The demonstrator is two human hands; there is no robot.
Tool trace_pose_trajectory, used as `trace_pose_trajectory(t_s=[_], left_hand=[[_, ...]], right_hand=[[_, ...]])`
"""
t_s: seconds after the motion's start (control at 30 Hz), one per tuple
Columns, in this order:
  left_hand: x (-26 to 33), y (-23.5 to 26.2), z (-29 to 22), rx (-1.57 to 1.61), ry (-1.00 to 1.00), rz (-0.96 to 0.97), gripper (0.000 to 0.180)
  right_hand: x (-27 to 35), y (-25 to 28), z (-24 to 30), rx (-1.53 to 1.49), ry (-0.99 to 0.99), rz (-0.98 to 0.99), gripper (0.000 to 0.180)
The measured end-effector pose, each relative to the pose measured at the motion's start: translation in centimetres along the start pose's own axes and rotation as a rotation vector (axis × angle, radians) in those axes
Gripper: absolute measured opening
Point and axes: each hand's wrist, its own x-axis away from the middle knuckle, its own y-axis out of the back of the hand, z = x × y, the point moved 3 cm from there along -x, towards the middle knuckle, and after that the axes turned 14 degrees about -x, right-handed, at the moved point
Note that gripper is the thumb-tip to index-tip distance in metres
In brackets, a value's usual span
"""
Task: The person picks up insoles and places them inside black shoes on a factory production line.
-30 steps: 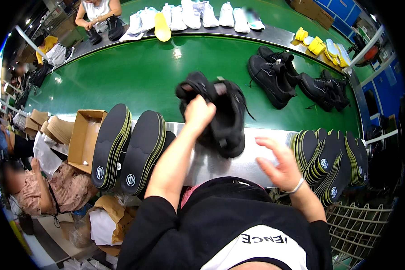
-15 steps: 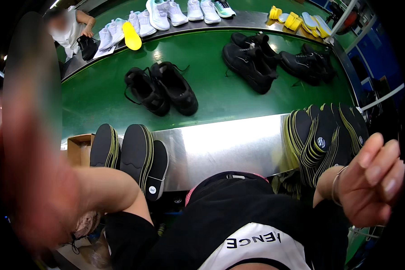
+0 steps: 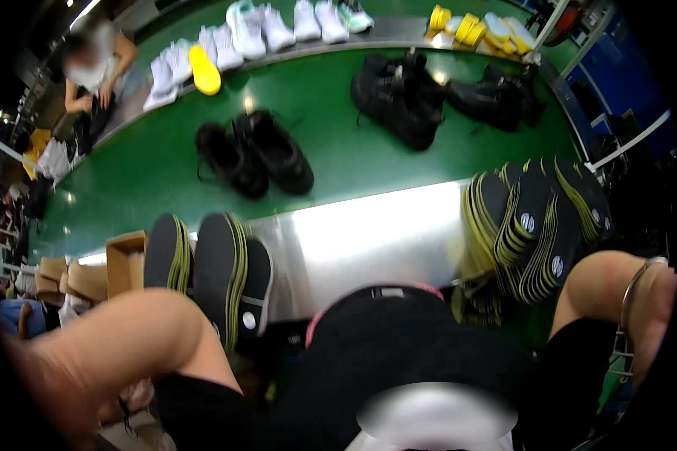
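Raised at the left rim, my left hand [image 3: 45, 387] is blurred and dark, and its fingers cannot be made out. Nearest to that arm are stacks of black insoles with yellow-green edges [image 3: 220, 259], standing on the metal ledge [image 3: 368, 233]. My right hand [image 3: 657, 304], with a bracelet at its wrist, is cut off by the right rim, so its fingers are hidden. Beside the right forearm lies a large fanned pile of similar insoles [image 3: 530, 218]. Neither hand visibly touches any of these.
Beyond the ledge, a green belt carries black shoes [image 3: 278, 154] and more black shoes [image 3: 399, 101]. White sneakers [image 3: 244, 30], a yellow insole [image 3: 204, 71] and yellow pieces [image 3: 470, 30] line the far rail. A cardboard box [image 3: 124, 259] stands left. A co-worker [image 3: 98, 68] sits far left.
Both my hands have moved outward toward the picture's rims, and the right fingers have left view. The view has shifted slightly, showing more of the left side. The co-worker's hands have moved.
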Motion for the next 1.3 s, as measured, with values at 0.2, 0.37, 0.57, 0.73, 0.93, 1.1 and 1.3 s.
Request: trace_pose_trajectory(t_s=[0.2,0.37,0.57,0.73,0.93,1.1,1.3], left_hand=[[0.9,-1.4,0.2,-0.006,0.028,-0.09,0.028],[-0.7,-1.1,1.6,-0.027,0.027,-0.199,0.026],[-1.4,0.0,1.8,-0.108,-0.041,-0.368,0.023],[-0.5,0.0,-3.5,-0.298,-0.15,-0.545,0.021],[1.4,-2.0,-4.8,-0.42,-0.193,-0.71,0.02],[2.9,-5.9,-1.8,-0.485,-0.023,-1.054,0.011],[10.9,-2.8,2.8,-0.398,0.327,-0.87,0.013]], right_hand=[[0.4,-2.6,0.0,-0.062,0.096,0.053,0.019],[-1.0,-1.5,-2.2,-0.092,0.087,0.038,0.019],[-1.2,-0.9,-4.9,-0.024,0.026,-0.054,0.019],[-2.1,-3.0,-4.3,-0.087,0.063,-0.022,0.019],[-0.8,-3.8,-4.2,-0.082,0.061,-0.027,0.02],[-0.4,-5.0,-5.2,-0.076,0.09,-0.001,0.021],[3.0,-6.2,-9.3,-0.064,-0.547,0.093,0.022]])
